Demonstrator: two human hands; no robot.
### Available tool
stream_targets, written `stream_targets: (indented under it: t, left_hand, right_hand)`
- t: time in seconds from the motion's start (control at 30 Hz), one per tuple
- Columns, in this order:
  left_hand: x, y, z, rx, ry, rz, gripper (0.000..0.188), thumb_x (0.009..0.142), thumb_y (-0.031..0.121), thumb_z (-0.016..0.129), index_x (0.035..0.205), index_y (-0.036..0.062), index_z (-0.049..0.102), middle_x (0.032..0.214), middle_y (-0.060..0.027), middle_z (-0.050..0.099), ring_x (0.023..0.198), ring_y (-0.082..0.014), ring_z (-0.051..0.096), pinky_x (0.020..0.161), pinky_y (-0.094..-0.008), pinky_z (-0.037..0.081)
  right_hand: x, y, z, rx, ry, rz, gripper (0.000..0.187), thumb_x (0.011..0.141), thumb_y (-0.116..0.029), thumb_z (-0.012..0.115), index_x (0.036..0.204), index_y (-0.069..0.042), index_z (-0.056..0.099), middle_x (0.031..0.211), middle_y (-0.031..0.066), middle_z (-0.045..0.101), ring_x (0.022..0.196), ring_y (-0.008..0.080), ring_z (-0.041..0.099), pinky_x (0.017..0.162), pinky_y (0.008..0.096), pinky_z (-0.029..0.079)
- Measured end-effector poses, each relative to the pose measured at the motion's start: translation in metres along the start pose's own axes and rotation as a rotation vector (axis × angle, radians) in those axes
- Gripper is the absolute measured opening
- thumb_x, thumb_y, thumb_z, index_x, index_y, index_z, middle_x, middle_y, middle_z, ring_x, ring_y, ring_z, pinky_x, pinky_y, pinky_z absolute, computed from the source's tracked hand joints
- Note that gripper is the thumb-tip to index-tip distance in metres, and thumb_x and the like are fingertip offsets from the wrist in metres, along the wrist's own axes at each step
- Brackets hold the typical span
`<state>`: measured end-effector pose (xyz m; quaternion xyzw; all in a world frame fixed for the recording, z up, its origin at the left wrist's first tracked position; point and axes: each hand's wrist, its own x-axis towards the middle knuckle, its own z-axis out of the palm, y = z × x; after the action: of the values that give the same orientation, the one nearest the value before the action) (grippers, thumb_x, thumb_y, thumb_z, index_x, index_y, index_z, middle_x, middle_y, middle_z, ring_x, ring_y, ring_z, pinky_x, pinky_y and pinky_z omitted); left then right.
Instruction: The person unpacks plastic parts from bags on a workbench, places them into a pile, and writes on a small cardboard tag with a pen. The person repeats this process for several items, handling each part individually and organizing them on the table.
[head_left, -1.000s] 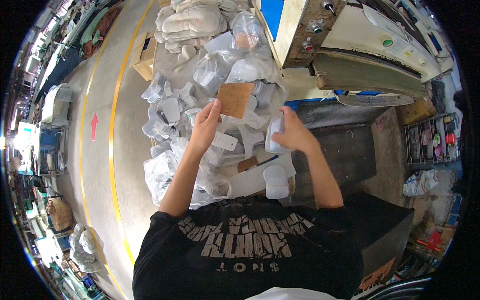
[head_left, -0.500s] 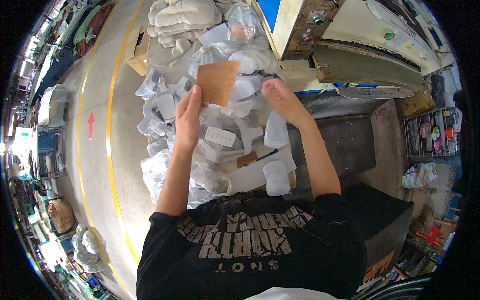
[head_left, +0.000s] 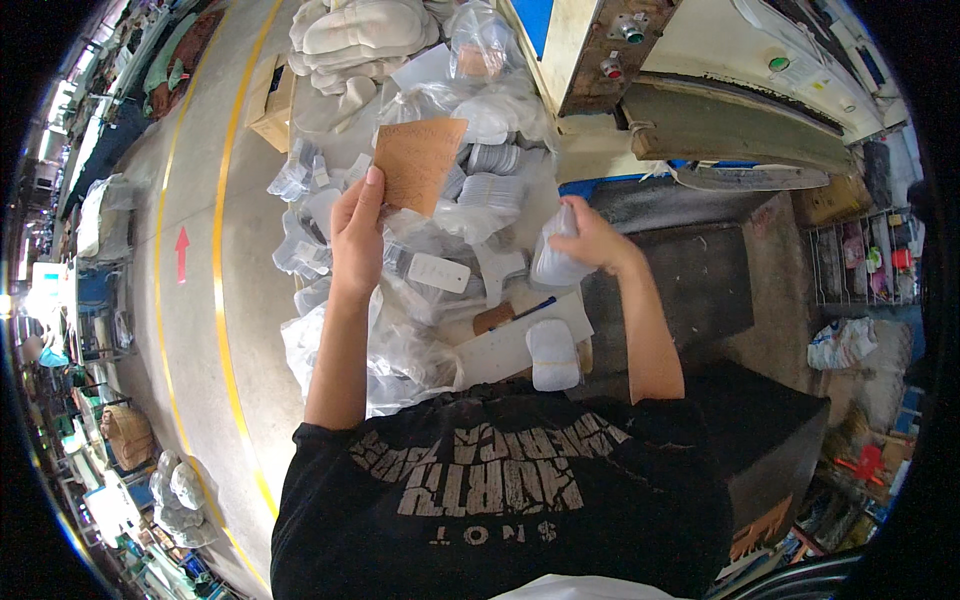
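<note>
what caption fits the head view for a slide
Left hand holds up a brown card, right hand grips a grey piece over bagged parts.

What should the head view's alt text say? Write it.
A person's left hand holds up a brown card while the right hand grips a grey insole stack, above a table heaped with clear plastic bags.

Bright, even overhead light on the brown card (head_left: pixel 420 162); plastic bags (head_left: pixel 400 350) below it throw white glare. Around the card it's sharp, while the fisheye rim bends, blurs and blackens.
</note>
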<state>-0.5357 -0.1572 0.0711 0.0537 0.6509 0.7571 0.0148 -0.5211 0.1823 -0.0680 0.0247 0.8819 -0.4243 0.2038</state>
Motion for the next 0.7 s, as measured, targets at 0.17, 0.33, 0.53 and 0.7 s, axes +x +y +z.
stream_targets:
  t: [0.17, 0.33, 0.53, 0.7]
  left_hand:
    - [0.002, 0.003, 0.013, -0.058, 0.016, -0.019, 0.045, 0.112, 0.033, 0.045, 0.109, -0.0055, 0.067, 0.103, -0.0055, 0.068, 0.091, -0.0107, 0.057, 0.084, -0.0284, 0.043]
    - [0.010, 0.004, 0.026, -0.051, -0.045, 0.016, 0.044, 0.112, 0.033, 0.045, 0.110, -0.0055, 0.066, 0.103, -0.0059, 0.067, 0.093, -0.0118, 0.057, 0.084, -0.0289, 0.042]
    - [0.006, 0.008, 0.020, -0.020, -0.019, 0.020, 0.042, 0.111, 0.032, 0.046, 0.107, -0.0043, 0.067, 0.100, -0.0047, 0.066, 0.091, -0.0106, 0.055, 0.082, -0.0273, 0.041]
    - [0.008, -0.008, -0.003, 0.001, 0.030, 0.011, 0.039, 0.111, 0.030, 0.047, 0.102, -0.0032, 0.066, 0.095, -0.0030, 0.064, 0.087, -0.0103, 0.054, 0.079, -0.0278, 0.041]
  right_hand:
    - [0.006, -0.083, -0.052, 0.708, -0.261, -0.009, 0.073, 0.093, -0.034, 0.069, 0.153, -0.003, 0.041, 0.137, 0.0129, 0.058, 0.124, 0.0219, 0.056, 0.101, 0.0338, 0.046]
    - [0.063, -0.131, -0.028, 0.490, -0.162, -0.090, 0.073, 0.097, -0.040, 0.067, 0.153, -0.003, 0.040, 0.142, 0.0173, 0.056, 0.121, 0.0226, 0.058, 0.100, 0.0346, 0.048]
    - [0.054, -0.086, -0.005, 0.085, 0.306, -0.525, 0.052, 0.093, -0.037, 0.072, 0.128, 0.001, 0.061, 0.119, 0.0286, 0.064, 0.099, 0.0376, 0.067, 0.088, 0.0425, 0.054]
    - [-0.019, -0.046, 0.025, -0.356, 0.122, -0.022, 0.073, 0.090, -0.042, 0.074, 0.142, 0.000, 0.044, 0.130, 0.0290, 0.056, 0.116, 0.0414, 0.061, 0.099, 0.0497, 0.051]
